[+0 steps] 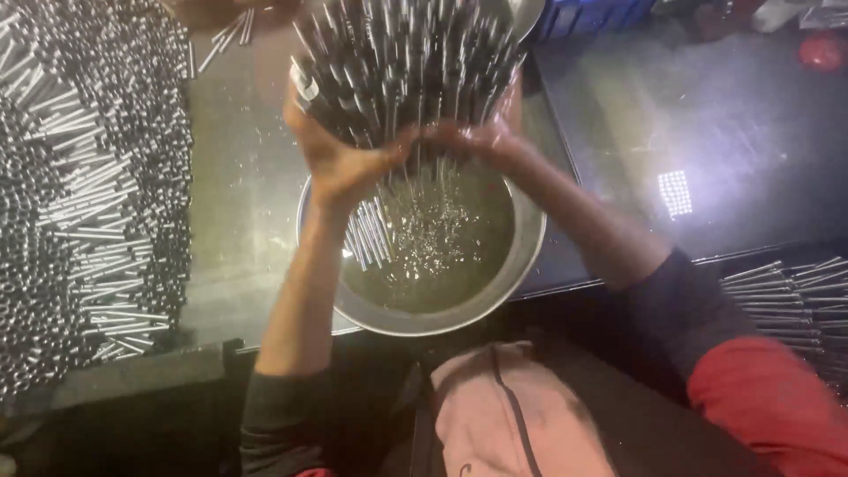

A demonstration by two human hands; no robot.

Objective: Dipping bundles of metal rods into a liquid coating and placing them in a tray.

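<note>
Both my hands hold up a big bundle of thin metal tubes [406, 62], ends pointing toward me. My left hand [340, 159] cups the bundle's left underside. My right hand [481, 137] cups its right underside, and the fingertips of both nearly meet under it. Liquid drips from the bundle into a round metal basin [530, 252] directly below, filled with murky greenish liquid. A few loose tubes [371, 234] stand slanted in the basin at its left side.
A large heap of the same tubes [88, 177] covers the wet table on the left. More tubes [786, 291] lie at the right edge. A dark shiny tabletop [707, 132] stretches to the right. Blue crates [592, 13] stand at the back.
</note>
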